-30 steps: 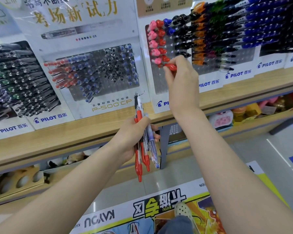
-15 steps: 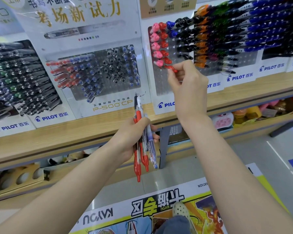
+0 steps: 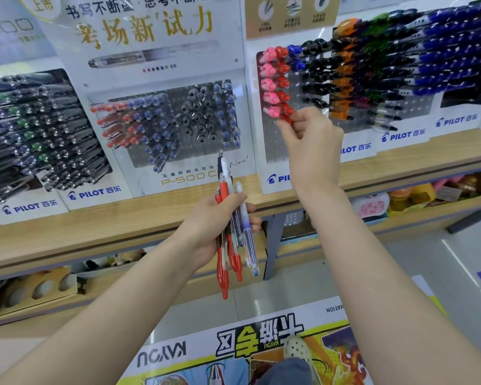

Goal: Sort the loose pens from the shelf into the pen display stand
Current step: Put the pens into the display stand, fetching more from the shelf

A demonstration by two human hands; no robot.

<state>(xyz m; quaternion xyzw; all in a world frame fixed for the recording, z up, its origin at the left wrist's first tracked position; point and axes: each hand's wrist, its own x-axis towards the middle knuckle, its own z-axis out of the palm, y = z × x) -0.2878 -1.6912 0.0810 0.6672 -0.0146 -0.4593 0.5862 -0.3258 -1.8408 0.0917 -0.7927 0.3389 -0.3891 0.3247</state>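
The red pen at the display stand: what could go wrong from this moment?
1. The right hand only pinches the red pen by its end, so it may slip before seating in the display stand.
2. The left hand holds a bundle of pens hanging far below its grip; one might slide out.

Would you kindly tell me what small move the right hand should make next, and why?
Probably press the red pen fully into its hole and then release it. The right hand pinches its end at the bottom of the red column on the display stand; whether it is seated cannot be told. The left hand grips more loose pens waiting to be sorted.
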